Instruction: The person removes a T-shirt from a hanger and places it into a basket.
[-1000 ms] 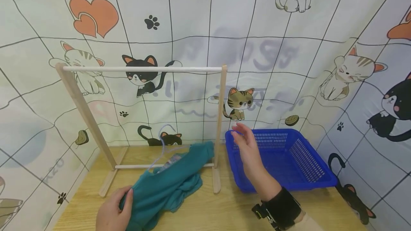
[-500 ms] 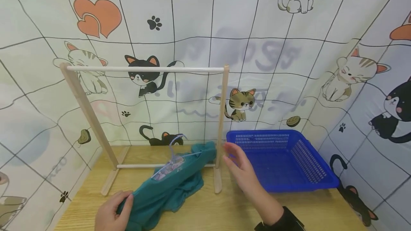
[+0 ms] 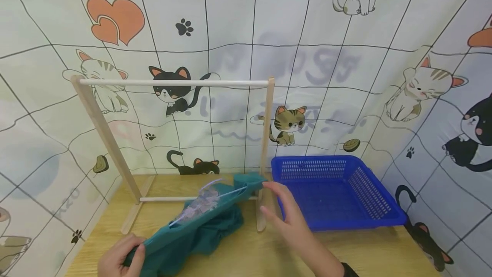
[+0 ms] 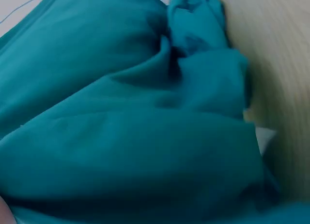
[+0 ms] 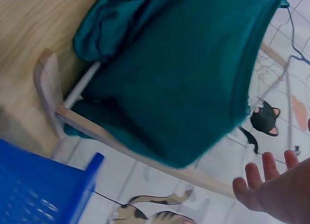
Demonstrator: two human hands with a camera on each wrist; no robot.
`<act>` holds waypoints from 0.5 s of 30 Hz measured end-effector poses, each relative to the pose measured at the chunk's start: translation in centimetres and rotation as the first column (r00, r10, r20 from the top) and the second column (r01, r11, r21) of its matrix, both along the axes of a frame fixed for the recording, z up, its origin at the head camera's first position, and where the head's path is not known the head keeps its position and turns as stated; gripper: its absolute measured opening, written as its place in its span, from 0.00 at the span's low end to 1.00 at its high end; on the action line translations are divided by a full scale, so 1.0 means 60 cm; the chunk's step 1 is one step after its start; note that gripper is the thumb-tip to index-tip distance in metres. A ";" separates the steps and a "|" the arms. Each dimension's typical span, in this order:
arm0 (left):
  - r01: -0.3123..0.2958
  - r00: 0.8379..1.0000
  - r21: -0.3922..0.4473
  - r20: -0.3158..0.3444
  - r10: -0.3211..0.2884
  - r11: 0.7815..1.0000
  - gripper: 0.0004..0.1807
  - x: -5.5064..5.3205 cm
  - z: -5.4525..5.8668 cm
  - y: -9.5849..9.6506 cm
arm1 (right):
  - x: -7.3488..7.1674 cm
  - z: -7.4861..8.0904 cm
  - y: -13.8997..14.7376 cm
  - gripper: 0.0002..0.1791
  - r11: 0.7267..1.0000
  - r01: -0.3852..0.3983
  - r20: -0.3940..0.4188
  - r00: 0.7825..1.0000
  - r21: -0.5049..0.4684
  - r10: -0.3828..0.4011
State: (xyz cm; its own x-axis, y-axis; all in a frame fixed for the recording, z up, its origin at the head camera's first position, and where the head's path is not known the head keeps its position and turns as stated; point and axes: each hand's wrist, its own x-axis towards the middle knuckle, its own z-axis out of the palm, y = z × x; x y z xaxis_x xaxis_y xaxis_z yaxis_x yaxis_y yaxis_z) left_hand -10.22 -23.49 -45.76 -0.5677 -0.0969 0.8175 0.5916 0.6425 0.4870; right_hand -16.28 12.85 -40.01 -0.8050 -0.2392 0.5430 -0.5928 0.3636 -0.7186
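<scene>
from my seat at the head camera i have both hands in sight, at work around a teal garment. it lies slantwise over the table, in front of the low rod of a wooden rack, its near end toward the person and its far end overlapping the foot of the right upright. the left hand pinches the garment's near end, thumb on top of the cloth and fingers bent behind it. the right hand is spread at the far end, thumb well apart from the index finger; that fingertip is right at the cloth's corner, and i cannot tell whether it touches. on the right wrist feed i see the fingers apart, with cloth just beyond them. a pale lilac hanger sits in the neck opening, its hook tipped over to the right and its bar running along the neckline. my left wrist feed is nearly filled by folds of teal cloth. to the right of the rack stands a blue basket with perforated sides, and behind everything hangs a white backdrop with black grid lines and cartoon cats.
</scene>
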 end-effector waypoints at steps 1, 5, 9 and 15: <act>0.031 0.999 0.008 -0.016 -0.031 0.999 0.18 0.001 0.003 0.000 | 0.006 0.004 -0.001 0.27 1.000 0.007 -0.019 1.000 0.027 -0.006; 0.134 0.988 0.018 -0.078 -0.132 0.991 0.19 0.002 0.015 0.008 | 0.028 0.021 -0.006 0.32 0.994 0.008 -0.099 0.995 0.111 0.003; 0.200 0.974 -0.004 -0.112 -0.199 0.980 0.19 0.001 0.028 0.024 | 0.048 0.032 -0.011 0.33 0.986 -0.037 -0.211 0.975 0.161 0.071; 0.315 0.933 -0.035 -0.171 -0.317 0.948 0.15 -0.003 0.041 0.050 | 0.065 0.030 -0.022 0.28 0.976 -0.068 -0.355 0.924 0.207 0.139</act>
State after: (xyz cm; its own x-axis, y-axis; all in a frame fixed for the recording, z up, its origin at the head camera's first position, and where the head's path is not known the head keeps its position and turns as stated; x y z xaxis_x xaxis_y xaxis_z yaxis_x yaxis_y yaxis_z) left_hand -10.38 -20.49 -43.30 -0.4187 0.0704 0.9054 0.8390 0.4115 0.3560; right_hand -12.36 11.52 -38.20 -0.5243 -0.4363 0.7313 -0.8423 0.3922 -0.3698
